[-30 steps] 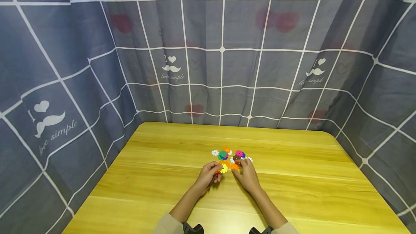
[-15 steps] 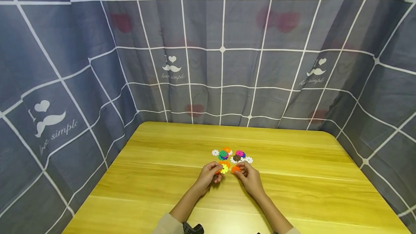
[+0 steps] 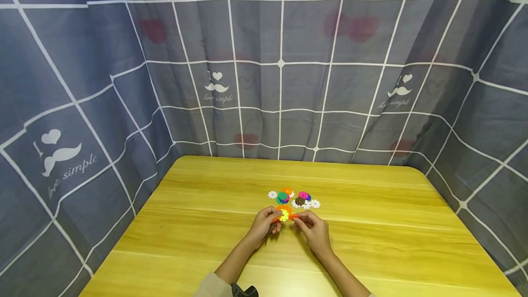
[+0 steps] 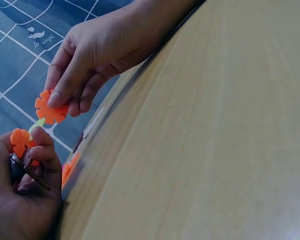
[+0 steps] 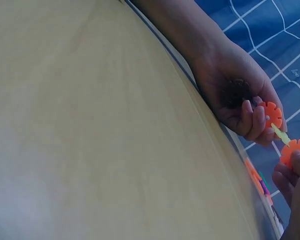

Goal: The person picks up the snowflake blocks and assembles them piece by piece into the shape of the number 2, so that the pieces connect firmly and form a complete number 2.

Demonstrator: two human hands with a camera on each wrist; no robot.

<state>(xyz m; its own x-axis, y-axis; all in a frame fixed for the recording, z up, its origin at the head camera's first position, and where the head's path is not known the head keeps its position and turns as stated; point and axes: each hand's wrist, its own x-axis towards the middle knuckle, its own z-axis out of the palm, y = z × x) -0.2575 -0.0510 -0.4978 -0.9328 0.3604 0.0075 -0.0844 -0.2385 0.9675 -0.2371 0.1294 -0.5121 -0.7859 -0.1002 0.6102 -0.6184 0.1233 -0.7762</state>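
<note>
Yellow disc [image 3: 284, 215]: between the two hands, roughly midway between the left and right edges of the table [image 3: 185, 223].
Left hand [image 3: 261, 226]: forearm reaching forward and inward, fingers curled around an orange disc [image 4: 18, 141]; in its palm, a dark thing [image 5: 236, 93], too unclear to name.
Right hand [image 3: 316, 233]: angled inward, thumb and fingers pinching a second orange disc [image 4: 47, 114] at the yellow one's edge.
Tabletop: yellow wood grain, rounded far corners; white [image 3: 272, 195], green [image 3: 283, 195], pink [image 3: 303, 195] and brown [image 3: 299, 201] discs lie between the hands and the far edge.
Room: grey-blue curtain [image 3: 255, 35] with white grid lines, behind and at both sides.
Direction: yellow face towards the head camera; the orange-yellow-orange row runs left to right, roughly along the far edge.
</note>
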